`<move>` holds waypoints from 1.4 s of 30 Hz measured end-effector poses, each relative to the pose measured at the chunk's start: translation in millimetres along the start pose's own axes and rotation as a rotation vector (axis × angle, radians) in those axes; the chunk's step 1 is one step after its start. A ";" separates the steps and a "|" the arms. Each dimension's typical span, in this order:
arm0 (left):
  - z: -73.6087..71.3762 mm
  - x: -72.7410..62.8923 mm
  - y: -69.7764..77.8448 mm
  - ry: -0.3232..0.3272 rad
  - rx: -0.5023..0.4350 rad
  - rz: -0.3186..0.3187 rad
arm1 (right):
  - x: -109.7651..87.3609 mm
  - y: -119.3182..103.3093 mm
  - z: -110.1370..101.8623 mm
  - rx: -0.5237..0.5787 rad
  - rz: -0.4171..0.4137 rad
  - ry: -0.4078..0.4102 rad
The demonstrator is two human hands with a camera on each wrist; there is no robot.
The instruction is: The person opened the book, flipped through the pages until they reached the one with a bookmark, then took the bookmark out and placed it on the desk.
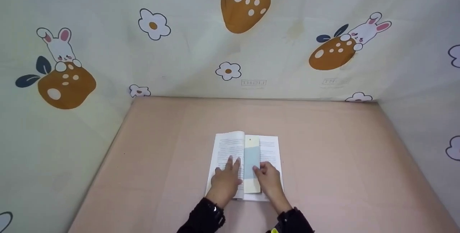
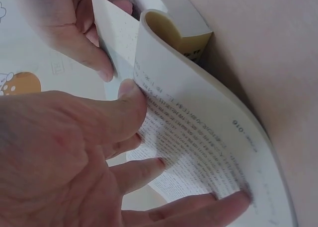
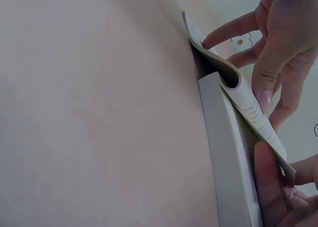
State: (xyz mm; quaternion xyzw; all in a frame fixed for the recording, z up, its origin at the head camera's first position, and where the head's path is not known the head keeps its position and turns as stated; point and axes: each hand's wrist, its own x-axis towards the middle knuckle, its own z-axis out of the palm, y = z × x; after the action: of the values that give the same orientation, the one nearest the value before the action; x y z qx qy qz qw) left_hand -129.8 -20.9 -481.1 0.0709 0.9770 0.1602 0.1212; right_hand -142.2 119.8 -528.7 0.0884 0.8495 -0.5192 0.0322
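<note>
An open paperback book [image 1: 228,145] lies in front of me, its printed pages facing up. Along its middle fold is a long bookmark [image 1: 252,163], pale blue with cream ends and a small hole at the top. My right hand [image 1: 270,181] pinches the bookmark by its right edge, thumb on top. Spread fingers of my left hand [image 1: 225,182] press on the left page [image 2: 198,103], with the thumb close to the fold. In the right wrist view the left-hand pages curl up over the thick page block [image 3: 223,152], and the bookmark's lower end tilts up from it.
A pinkish-tan tabletop [image 1: 161,147] spreads around the book. Behind it and on both sides hang pale cloth walls [image 1: 194,46] printed with rabbits, brown fruit and flowers. Dark sleeves [image 1: 205,215] cover both wrists.
</note>
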 end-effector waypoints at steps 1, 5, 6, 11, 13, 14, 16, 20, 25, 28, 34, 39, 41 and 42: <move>0.2 0.1 -0.2 0.000 -0.001 -0.001 | 0.7 0.1 -0.7 -0.007 0.013 -0.001; 2.4 -0.1 -2.0 0.011 -0.004 0.011 | 1.4 1.3 -2.9 -0.014 0.050 -0.017; 2.7 -0.3 -2.4 0.015 -0.007 0.015 | 1.2 1.8 -3.4 -0.013 0.056 -0.022; 1.2 -0.8 -3.1 0.003 -0.010 0.021 | 1.4 5.1 -9.2 -0.042 0.067 -0.007; 0.1 -0.9 -2.6 -0.011 -0.016 0.019 | 2.0 7.2 -14.4 -0.065 0.083 0.013; -0.7 -1.0 -2.3 -0.015 -0.018 0.018 | 2.2 8.5 -17.6 -0.073 0.091 0.022; -1.1 -1.0 -1.9 -0.019 -0.025 0.014 | 2.6 11.9 -24.1 -0.070 0.113 0.032; -1.6 -0.6 -1.1 -0.012 -0.022 0.007 | 1.4 18.2 -36.7 -0.044 0.113 0.054; -0.4 0.1 -1.5 -0.001 -0.020 0.014 | 0.2 26.0 -51.4 -0.052 0.106 0.084; 0.7 -0.2 -2.4 0.009 -0.022 0.020 | 0.9 31.7 -62.0 -0.035 0.129 0.094; 2.6 -0.2 -3.5 0.026 -0.024 0.021 | 2.4 47.8 -91.8 -0.079 0.136 0.141; 3.1 -0.7 -3.2 0.030 -0.025 0.024 | 3.6 56.9 -113.6 -0.148 0.136 0.158; 2.9 -0.5 -2.7 0.030 -0.038 0.023 | 4.5 58.6 -120.3 -0.162 0.136 0.158; 2.5 -0.5 -2.3 0.030 -0.046 0.023 | 4.9 59.3 -123.3 -0.170 0.135 0.156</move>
State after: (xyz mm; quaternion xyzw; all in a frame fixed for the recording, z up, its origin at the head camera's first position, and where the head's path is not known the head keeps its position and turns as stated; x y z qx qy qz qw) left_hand -128.9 -22.4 -484.0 0.0770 0.9739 0.1853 0.1064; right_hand -131.5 256.2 -524.7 0.1824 0.8824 -0.4335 0.0081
